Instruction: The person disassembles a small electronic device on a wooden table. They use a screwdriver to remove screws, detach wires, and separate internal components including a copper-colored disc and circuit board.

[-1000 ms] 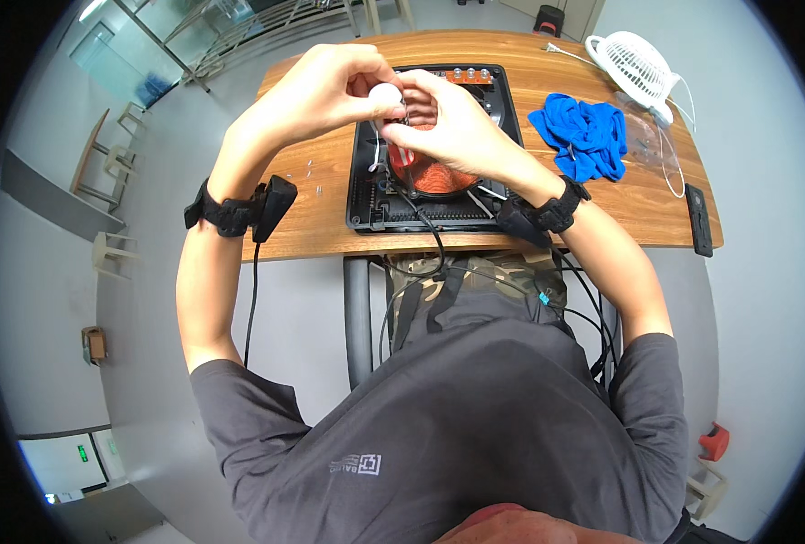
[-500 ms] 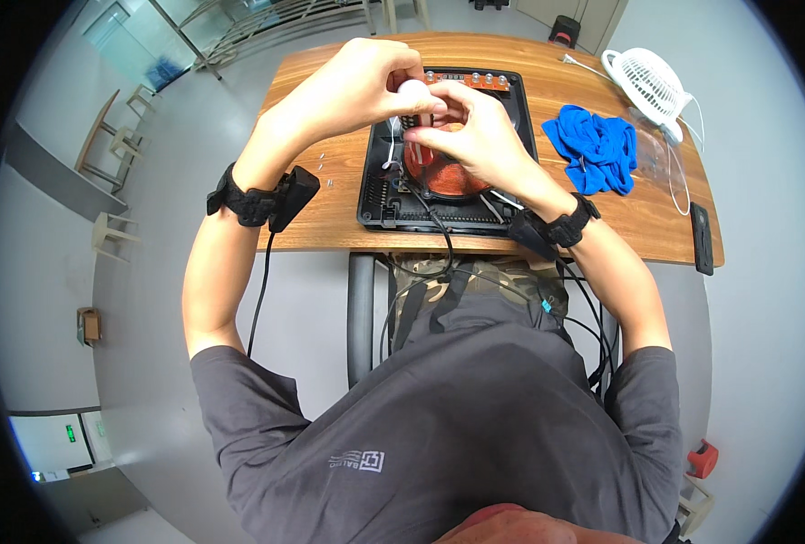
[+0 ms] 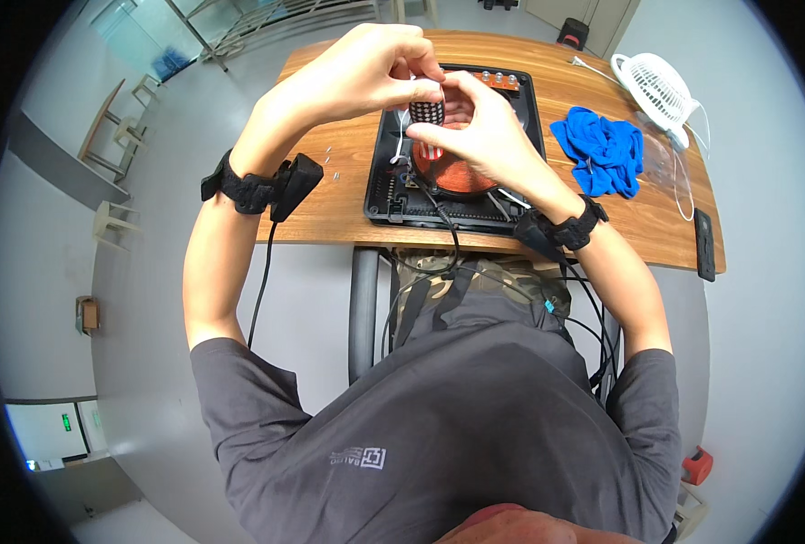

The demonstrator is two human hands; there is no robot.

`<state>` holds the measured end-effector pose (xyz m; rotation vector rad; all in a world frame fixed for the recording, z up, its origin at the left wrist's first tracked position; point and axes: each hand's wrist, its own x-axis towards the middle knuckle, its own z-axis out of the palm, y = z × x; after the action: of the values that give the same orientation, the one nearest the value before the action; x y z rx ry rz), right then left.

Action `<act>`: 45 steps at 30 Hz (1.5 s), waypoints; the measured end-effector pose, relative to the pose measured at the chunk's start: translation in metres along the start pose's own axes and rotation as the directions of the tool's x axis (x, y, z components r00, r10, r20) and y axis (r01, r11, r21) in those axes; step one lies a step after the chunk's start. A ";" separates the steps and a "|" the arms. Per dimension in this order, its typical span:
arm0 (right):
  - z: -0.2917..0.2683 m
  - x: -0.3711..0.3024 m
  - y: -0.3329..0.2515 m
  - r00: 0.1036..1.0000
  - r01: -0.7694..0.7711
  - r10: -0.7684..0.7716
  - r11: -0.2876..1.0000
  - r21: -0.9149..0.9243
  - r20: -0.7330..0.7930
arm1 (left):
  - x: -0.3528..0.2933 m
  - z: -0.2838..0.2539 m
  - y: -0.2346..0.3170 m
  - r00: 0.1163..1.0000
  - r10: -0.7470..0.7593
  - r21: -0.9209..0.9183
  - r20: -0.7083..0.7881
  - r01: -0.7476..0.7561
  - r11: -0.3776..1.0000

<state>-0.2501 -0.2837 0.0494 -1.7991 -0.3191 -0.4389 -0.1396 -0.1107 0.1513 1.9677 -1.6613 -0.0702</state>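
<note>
A short cylinder with a black-and-white checkered side (image 3: 427, 111) and a red-and-white striped lower end (image 3: 431, 151) is held between my hands. My left hand (image 3: 386, 74) pinches its top from above, thumb against the near side. Curled around its right side is my right hand (image 3: 482, 125), thumb lying across the front. The fingers cover the rest of it, so its exact kind does not show. Below the hands lies an opened induction cooker (image 3: 386, 210) in a black shell, with a round copper coil (image 3: 464, 174) and an orange board (image 3: 502, 82) at its far edge.
Several small metal pieces (image 3: 335, 177) lie on the wooden table (image 3: 307, 218) left of the cooker. To the right are a blue cloth (image 3: 599, 150), a white fan (image 3: 654, 86), clear plastic (image 3: 664, 163) and a flat black object (image 3: 704, 245). Cables hang from my wristbands.
The checkered side of the cylinder shows clearly now; before, my fingers hid most of it. My left hand has shifted slightly upward and right. The whole view has moved a little.
</note>
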 end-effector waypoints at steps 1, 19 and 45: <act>0.000 0.001 -0.003 0.999 0.017 -0.020 0.997 -0.081 -0.039 | 0.000 0.001 -0.001 1.000 0.010 0.008 -0.011 -0.010 1.000; -0.008 -0.002 -0.004 0.996 0.091 -0.086 0.980 -0.176 0.037 | -0.008 0.001 0.003 0.997 0.081 0.028 -0.003 -0.081 0.996; -0.001 -0.001 -0.014 0.998 0.067 -0.068 0.992 -0.105 -0.009 | -0.003 0.006 0.015 0.988 -0.156 0.035 -0.017 0.157 0.987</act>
<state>-0.2568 -0.2813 0.0610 -1.8903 -0.3544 -0.5231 -0.1558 -0.1117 0.1521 2.1187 -1.5062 -0.0853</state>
